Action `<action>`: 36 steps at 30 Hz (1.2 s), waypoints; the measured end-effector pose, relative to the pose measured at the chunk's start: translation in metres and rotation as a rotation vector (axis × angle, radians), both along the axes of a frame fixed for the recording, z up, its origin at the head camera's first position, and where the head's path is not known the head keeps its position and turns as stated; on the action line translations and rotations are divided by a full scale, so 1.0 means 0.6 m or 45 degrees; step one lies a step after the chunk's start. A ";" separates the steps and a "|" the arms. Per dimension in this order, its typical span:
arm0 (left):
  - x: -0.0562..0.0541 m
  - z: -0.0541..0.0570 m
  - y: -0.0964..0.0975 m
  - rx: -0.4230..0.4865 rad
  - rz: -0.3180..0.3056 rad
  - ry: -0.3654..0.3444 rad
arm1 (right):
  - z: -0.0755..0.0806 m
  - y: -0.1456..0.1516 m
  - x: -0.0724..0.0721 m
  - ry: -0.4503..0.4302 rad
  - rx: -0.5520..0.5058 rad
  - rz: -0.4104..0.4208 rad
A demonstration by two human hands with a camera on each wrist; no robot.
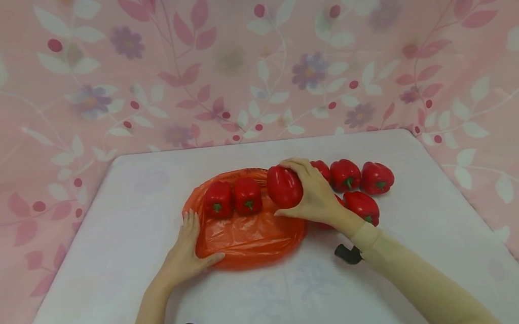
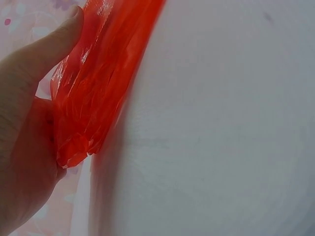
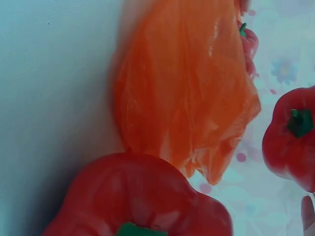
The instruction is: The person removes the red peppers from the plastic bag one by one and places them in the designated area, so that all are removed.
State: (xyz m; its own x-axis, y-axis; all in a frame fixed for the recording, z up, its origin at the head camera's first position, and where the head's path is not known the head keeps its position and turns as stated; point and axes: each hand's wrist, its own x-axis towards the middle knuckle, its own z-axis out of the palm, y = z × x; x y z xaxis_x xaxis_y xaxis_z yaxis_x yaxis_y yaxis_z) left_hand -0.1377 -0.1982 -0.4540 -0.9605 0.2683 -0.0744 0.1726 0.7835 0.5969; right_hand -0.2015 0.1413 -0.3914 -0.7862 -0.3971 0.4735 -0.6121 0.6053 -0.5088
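My right hand (image 1: 319, 193) grips a red bell pepper (image 1: 284, 186) over the right side of an orange plastic bag (image 1: 247, 234). In the right wrist view this pepper (image 3: 290, 142) shows its green stem, with a fingertip below it. Two more bell peppers, the left one (image 1: 218, 200) and the right one (image 1: 248, 196), lie side by side in the spread bag. At the bag's left edge rests my left hand (image 1: 180, 254), its thumb and fingers spread apart along the rim. The left wrist view shows its thumb (image 2: 54, 44) against the crinkled bag (image 2: 98, 83).
Several red bell peppers (image 1: 345, 175) lie right of the bag, some partly hidden behind my right hand. One of them (image 3: 142, 191) looms large in the right wrist view. A white table (image 1: 113, 275) carries everything, and a pink floral curtain (image 1: 244, 82) hangs behind it.
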 end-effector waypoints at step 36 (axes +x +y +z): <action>-0.001 0.001 0.002 0.007 -0.014 -0.007 | 0.033 0.095 0.035 0.313 -0.071 -0.001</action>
